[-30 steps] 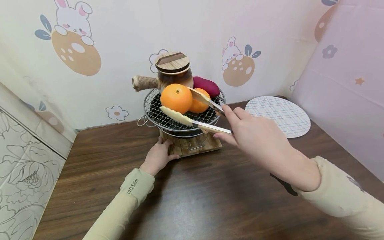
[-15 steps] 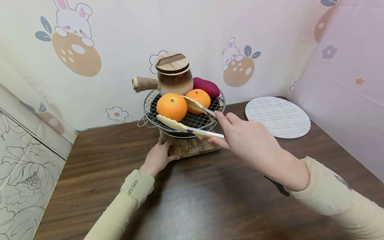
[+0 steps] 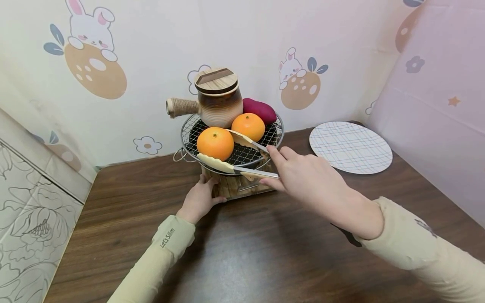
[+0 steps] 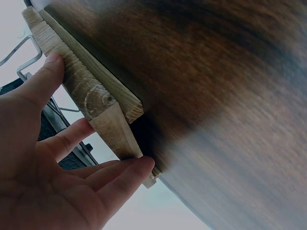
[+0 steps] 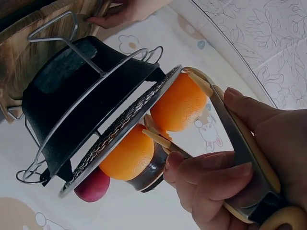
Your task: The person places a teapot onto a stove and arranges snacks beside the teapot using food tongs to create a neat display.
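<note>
Orange and round, the near orange (image 3: pixel 215 143) has come down within the last second and now rests on the wire grill (image 3: pixel 265 139), cream tongs (image 3: pixel 223 164) flanking it. Right hand (image 3: pixel 303 179) curls around their handles; left hand (image 3: pixel 198 200), fingers relaxed, steadies the rough wooden base (image 3: pixel 227 189).

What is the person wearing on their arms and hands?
Both hands are bare: no gloves or rings show on the left hand or the right hand. Each arm has a pale cream long sleeve. The left sleeve carries small dark lettering at the cuff; the right sleeve has a small greyish mark and something dark beneath it.
</note>
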`<action>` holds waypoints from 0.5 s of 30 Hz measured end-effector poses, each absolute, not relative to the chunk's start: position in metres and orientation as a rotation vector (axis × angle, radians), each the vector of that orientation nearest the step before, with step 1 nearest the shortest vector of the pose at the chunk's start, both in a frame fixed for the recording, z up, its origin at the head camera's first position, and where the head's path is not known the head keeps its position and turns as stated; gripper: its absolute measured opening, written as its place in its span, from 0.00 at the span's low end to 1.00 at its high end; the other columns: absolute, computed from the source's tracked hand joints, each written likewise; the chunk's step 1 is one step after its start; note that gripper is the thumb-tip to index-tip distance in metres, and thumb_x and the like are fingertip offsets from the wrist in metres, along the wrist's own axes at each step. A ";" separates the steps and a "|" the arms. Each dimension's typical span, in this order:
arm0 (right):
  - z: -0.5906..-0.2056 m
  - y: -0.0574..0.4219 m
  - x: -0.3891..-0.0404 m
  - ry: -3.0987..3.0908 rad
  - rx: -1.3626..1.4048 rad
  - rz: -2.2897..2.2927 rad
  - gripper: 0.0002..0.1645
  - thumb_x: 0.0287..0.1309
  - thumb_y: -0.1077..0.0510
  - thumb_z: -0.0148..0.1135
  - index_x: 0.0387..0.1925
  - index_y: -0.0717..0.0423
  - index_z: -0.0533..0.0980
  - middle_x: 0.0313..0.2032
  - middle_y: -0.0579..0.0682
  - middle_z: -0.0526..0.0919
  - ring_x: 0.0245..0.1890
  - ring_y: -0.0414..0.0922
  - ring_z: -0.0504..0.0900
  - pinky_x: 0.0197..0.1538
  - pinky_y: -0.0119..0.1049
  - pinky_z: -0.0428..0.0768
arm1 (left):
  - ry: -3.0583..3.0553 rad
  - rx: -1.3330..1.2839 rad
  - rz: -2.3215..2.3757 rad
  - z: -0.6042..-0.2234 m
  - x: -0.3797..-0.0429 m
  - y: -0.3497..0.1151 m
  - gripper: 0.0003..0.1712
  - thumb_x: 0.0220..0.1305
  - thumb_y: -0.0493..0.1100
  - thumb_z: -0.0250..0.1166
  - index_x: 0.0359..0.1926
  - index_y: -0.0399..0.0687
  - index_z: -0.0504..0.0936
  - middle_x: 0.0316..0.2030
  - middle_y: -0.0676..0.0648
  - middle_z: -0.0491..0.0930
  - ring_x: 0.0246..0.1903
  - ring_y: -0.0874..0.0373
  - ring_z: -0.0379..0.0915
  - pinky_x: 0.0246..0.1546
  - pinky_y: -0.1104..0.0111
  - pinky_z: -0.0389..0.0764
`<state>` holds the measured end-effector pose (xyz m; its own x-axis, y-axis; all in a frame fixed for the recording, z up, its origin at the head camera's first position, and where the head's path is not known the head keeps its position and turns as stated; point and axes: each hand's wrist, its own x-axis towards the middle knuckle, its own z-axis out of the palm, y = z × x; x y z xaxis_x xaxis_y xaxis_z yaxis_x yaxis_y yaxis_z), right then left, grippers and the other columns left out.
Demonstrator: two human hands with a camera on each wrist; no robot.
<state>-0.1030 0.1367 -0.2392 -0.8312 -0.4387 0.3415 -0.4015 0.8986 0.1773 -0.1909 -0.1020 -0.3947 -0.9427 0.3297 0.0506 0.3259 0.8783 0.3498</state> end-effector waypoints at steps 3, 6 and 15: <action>-0.240 0.136 -0.103 -2.676 0.617 -0.141 0.39 0.57 0.36 0.62 0.59 0.60 0.72 0.39 0.54 0.83 0.18 0.54 0.80 0.18 0.47 0.76 | 3.039 0.536 0.560 -0.396 -0.191 -0.102 0.37 0.53 0.56 0.71 0.59 0.39 0.75 0.60 0.21 0.67 0.61 0.30 0.67 0.47 0.49 0.81; -0.240 0.136 -0.104 -2.673 0.610 -0.142 0.39 0.57 0.36 0.63 0.59 0.60 0.72 0.39 0.55 0.84 0.18 0.54 0.80 0.18 0.47 0.76 | 3.040 0.532 0.560 -0.396 -0.191 -0.102 0.37 0.53 0.56 0.71 0.59 0.39 0.75 0.61 0.21 0.67 0.60 0.30 0.68 0.47 0.49 0.81; -0.241 0.135 -0.104 -2.689 0.612 -0.141 0.40 0.57 0.36 0.62 0.60 0.60 0.72 0.39 0.55 0.83 0.18 0.53 0.80 0.18 0.46 0.75 | 3.050 0.535 0.551 -0.396 -0.190 -0.102 0.36 0.53 0.56 0.71 0.58 0.39 0.76 0.60 0.21 0.67 0.59 0.30 0.70 0.46 0.49 0.81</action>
